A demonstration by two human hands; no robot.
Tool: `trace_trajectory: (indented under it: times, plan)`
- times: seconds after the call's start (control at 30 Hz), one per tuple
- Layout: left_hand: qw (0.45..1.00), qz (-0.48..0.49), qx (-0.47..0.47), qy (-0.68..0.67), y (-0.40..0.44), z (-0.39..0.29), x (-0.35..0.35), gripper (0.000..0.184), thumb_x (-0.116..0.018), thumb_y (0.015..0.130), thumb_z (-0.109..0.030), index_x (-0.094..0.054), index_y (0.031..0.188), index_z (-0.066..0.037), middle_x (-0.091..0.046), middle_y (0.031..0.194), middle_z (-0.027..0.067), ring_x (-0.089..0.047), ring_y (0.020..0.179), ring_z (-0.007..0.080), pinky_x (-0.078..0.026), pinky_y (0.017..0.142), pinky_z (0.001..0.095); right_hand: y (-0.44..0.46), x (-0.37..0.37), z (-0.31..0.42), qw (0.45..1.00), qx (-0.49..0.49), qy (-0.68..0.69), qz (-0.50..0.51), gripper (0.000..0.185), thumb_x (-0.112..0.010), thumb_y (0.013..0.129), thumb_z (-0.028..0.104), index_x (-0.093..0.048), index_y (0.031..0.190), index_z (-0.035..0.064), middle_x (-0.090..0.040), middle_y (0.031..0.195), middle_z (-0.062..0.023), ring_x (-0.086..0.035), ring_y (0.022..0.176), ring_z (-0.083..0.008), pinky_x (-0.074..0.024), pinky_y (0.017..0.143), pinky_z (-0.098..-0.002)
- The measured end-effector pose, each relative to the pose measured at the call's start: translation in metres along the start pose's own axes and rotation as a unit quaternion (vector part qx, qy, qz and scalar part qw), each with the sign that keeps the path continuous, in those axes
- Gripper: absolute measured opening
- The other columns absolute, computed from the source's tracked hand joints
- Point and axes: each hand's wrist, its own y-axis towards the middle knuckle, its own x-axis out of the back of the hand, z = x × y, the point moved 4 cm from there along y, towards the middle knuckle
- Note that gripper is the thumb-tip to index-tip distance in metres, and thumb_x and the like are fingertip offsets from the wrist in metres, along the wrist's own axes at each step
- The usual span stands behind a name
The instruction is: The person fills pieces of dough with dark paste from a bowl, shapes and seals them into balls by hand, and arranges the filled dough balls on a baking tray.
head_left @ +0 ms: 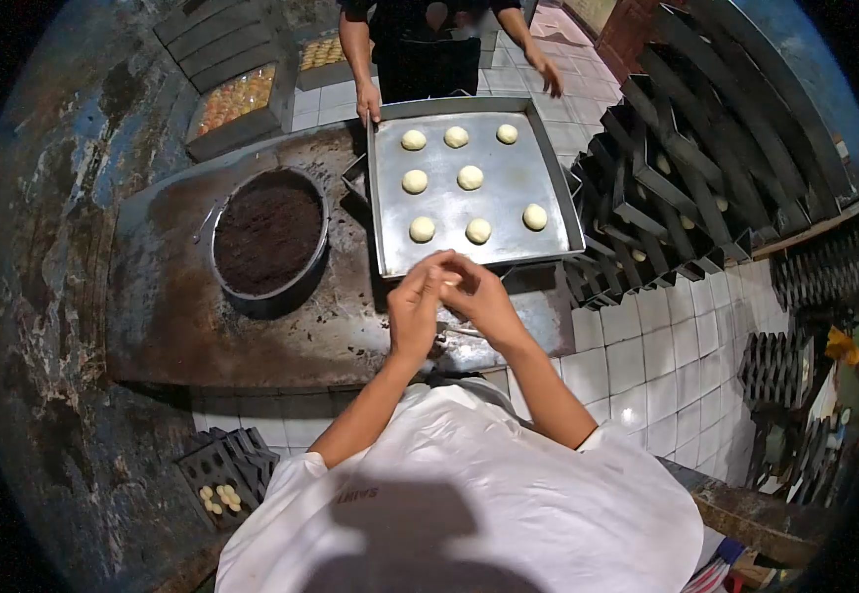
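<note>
Both of my hands meet just in front of the near edge of a metal tray (520, 203). My left hand (417, 308) and my right hand (479, 296) close together around a small pale piece (451, 280), mostly hidden by the fingers, which looks like dough. Several round pale dough balls (470, 178) sit apart from one another on the tray. To the left of the tray, a round metal bowl (325, 229) holds dark brown crumbly filling (266, 235). A thin utensil (464, 332) lies beneath my wrists.
Across the worktable (168, 296), a person in dark clothes (429, 49) has one hand (368, 102) at the tray's far left corner. Stacked dark trays (667, 178) stand on the right. Boxes of baked pieces (237, 99) are at the back left.
</note>
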Motion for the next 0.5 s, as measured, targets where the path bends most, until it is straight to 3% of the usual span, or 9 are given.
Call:
trace_trajectory:
  times: [0.07, 0.1, 0.17, 0.23, 0.3, 0.33, 0.4, 0.47, 0.5]
  plan:
    - [0.983, 0.055, -0.066, 0.16, 0.01, 0.014, -0.015, 0.042, -0.052, 0.106, -0.034, -0.077, 0.098, -0.001, -0.064, 0.136, 0.0111, -0.055, 0.132, 0.03, -0.041, 0.108, 0.0405, 0.001, 0.03, -0.037, 0.973, -0.156, 0.117, 0.124, 0.051, -0.075, 0.092, 0.023, -0.059, 0.133, -0.0017, -0.067, 0.116, -0.0094, -0.064, 0.099, -0.0125, -0.0543, 0.086, -0.0292]
    - [0.982, 0.089, -0.033, 0.164, 0.012, 0.015, -0.022, 0.04, -0.054, 0.104, -0.035, -0.079, 0.097, -0.004, -0.062, 0.14, 0.0114, -0.043, 0.143, 0.0337, -0.032, 0.115, 0.0435, 0.006, 0.047, -0.033, 0.972, -0.157, 0.116, 0.127, 0.051, -0.075, 0.092, 0.023, -0.059, 0.133, -0.0017, -0.067, 0.116, -0.0094, -0.064, 0.099, -0.0125, -0.0543, 0.086, -0.0292]
    - [0.975, 0.103, -0.038, 0.196, 0.009, 0.025, -0.022, 0.033, -0.056, 0.103, -0.029, -0.074, 0.117, -0.006, -0.06, 0.142, 0.0134, -0.046, 0.141, 0.0317, -0.034, 0.115, 0.0429, 0.009, 0.071, -0.032, 0.932, -0.278, 0.115, 0.202, 0.044, -0.073, 0.094, 0.017, -0.06, 0.13, -0.0032, -0.068, 0.118, -0.01, -0.068, 0.099, -0.0146, -0.0553, 0.091, -0.0293]
    - [0.987, 0.058, -0.018, 0.149, 0.005, 0.011, -0.013, 0.039, -0.058, 0.102, -0.025, -0.064, 0.135, -0.005, -0.059, 0.143, 0.0149, -0.049, 0.139, 0.0288, -0.035, 0.115, 0.0405, 0.044, 0.109, -0.016, 0.955, -0.211, -0.005, 0.209, 0.045, -0.075, 0.092, 0.017, -0.062, 0.128, -0.0046, -0.07, 0.115, -0.0101, -0.068, 0.102, -0.0155, -0.0552, 0.093, -0.032]
    - [0.99, -0.047, 0.03, 0.126, -0.006, 0.01, 0.022, 0.04, -0.059, 0.102, -0.025, -0.063, 0.136, -0.004, -0.062, 0.139, 0.0131, -0.052, 0.133, 0.0235, -0.035, 0.115, 0.0367, 0.094, 0.15, 0.001, 0.964, -0.094, -0.205, 0.142, 0.044, -0.075, 0.089, 0.016, -0.063, 0.127, -0.0039, -0.072, 0.112, -0.0114, -0.07, 0.098, -0.0194, -0.0549, 0.091, -0.0342]
    - [0.989, -0.103, 0.048, 0.095, -0.014, 0.015, 0.043, 0.039, -0.059, 0.102, -0.024, -0.064, 0.133, -0.002, -0.065, 0.135, 0.0114, -0.055, 0.129, 0.0208, -0.037, 0.112, 0.0351, 0.12, 0.168, 0.011, 0.941, -0.007, -0.329, 0.082, 0.043, -0.075, 0.088, 0.016, -0.065, 0.125, -0.0027, -0.074, 0.111, -0.0126, -0.071, 0.095, -0.0234, -0.0546, 0.088, -0.0357]
    - [0.962, -0.238, 0.108, 0.076, -0.041, 0.025, 0.086, 0.035, -0.059, 0.102, -0.022, -0.066, 0.128, 0.001, -0.069, 0.125, 0.0097, -0.061, 0.118, 0.0187, -0.045, 0.102, 0.0328, 0.162, 0.194, 0.003, 0.862, 0.149, -0.475, -0.093, 0.055, -0.075, 0.085, 0.013, -0.057, 0.134, -0.0025, -0.067, 0.125, -0.0217, -0.068, 0.106, -0.0359, -0.0512, 0.097, -0.0376]
    - [0.934, -0.311, 0.126, 0.119, -0.076, 0.034, 0.129, 0.033, -0.06, 0.102, -0.018, -0.065, 0.126, 0.004, -0.069, 0.12, 0.0142, -0.064, 0.115, 0.0218, -0.047, 0.101, 0.0342, 0.201, 0.221, -0.054, 0.74, 0.251, -0.616, -0.1, 0.067, -0.076, 0.083, 0.012, -0.048, 0.142, -0.0013, -0.052, 0.143, -0.0263, -0.054, 0.127, -0.0431, -0.0456, 0.106, -0.0423]
    - [0.93, -0.334, 0.115, 0.106, -0.097, 0.037, 0.146, 0.03, -0.061, 0.102, -0.017, -0.066, 0.122, 0.005, -0.069, 0.119, 0.0155, -0.065, 0.114, 0.0237, -0.048, 0.103, 0.0358, 0.218, 0.242, -0.103, 0.782, 0.142, -0.606, 0.007, 0.073, -0.077, 0.084, 0.015, -0.042, 0.146, -0.001, -0.039, 0.154, -0.0261, -0.039, 0.142, -0.0414, -0.0392, 0.113, -0.0467]
